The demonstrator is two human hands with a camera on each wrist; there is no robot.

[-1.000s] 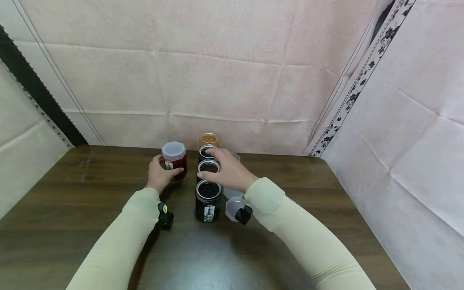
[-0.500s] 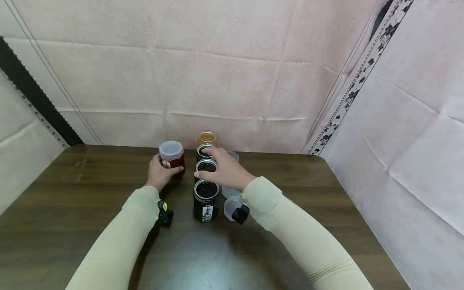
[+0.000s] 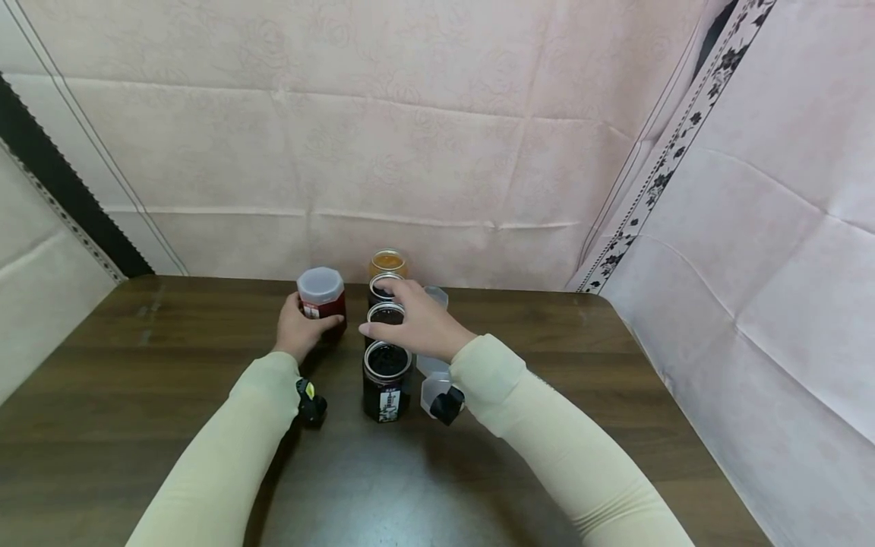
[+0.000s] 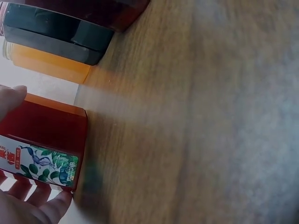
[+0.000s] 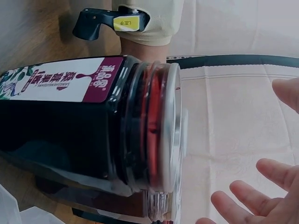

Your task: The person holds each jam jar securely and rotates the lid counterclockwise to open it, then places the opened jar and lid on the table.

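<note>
My left hand (image 3: 298, 328) grips a jar of red liquid (image 3: 333, 308) with a whitish lid, thumb on its near right side. In the left wrist view the jar's leafy label (image 4: 51, 165) shows, with fingertips along the jar's lower edge. My right hand (image 3: 424, 323) hovers with spread fingers over a row of lidless jars. Nearest to me in that row stands a dark jar (image 3: 387, 384) with a label. Two more dark jars, partly covered by the right hand, are behind it, then an amber jar (image 3: 387, 264). In the right wrist view the fingers are apart from a dark jar (image 5: 60, 126).
Several translucent lids lie right of the row, among them a near lid (image 3: 432, 389) and a far lid (image 3: 437, 295). The brown wooden table (image 3: 205, 471) ends at a pale cloth backdrop (image 3: 424, 152). A dark band (image 3: 61, 175) runs down the left side.
The head view has shifted slightly, so the jars sit a little further left. My right thumb has drifted slightly left over the row. The left hand keeps its hold on the red jar.
</note>
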